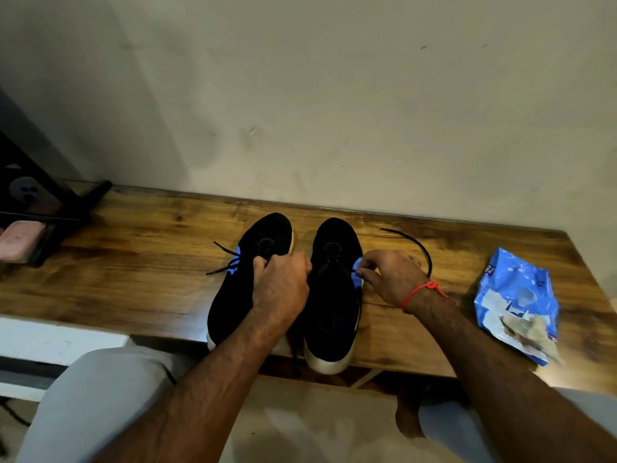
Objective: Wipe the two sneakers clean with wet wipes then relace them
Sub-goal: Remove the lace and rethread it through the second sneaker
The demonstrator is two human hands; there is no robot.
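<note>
Nearest the camera, both bare forearms reached forward from the seated person's grey-trousered knees (100, 396) over the near edge of the dark-stained wooden table (133, 262). Just past that edge stood the two black suede sneakers with pale rubber soles, side by side and almost touching, toes pointing away: the left sneaker (233, 295) and the right sneaker (337, 315), whose heel overhung the table edge. Judging from the scene, wiping seemed finished and lacing was under way, not complete. The left hand (282, 289) lay curled over the left sneaker's throat, fingers bent on something there, probably lace, though what it gripped was hidden. Two ends of a thin black lace (223, 260) trailed free to the left of that shoe. The right hand (389, 275), with an orange thread band (422, 290) at the wrist, pinched a second black lace (417, 245) at the right sneaker's outer eyelets; its free length arced away to the right. Well apart, at the right, lay the crumpled blue wet-wipes packet (517, 295) with what looked like a soiled wipe (531, 332) on it. Farthest, a plain wall (334, 95).
</note>
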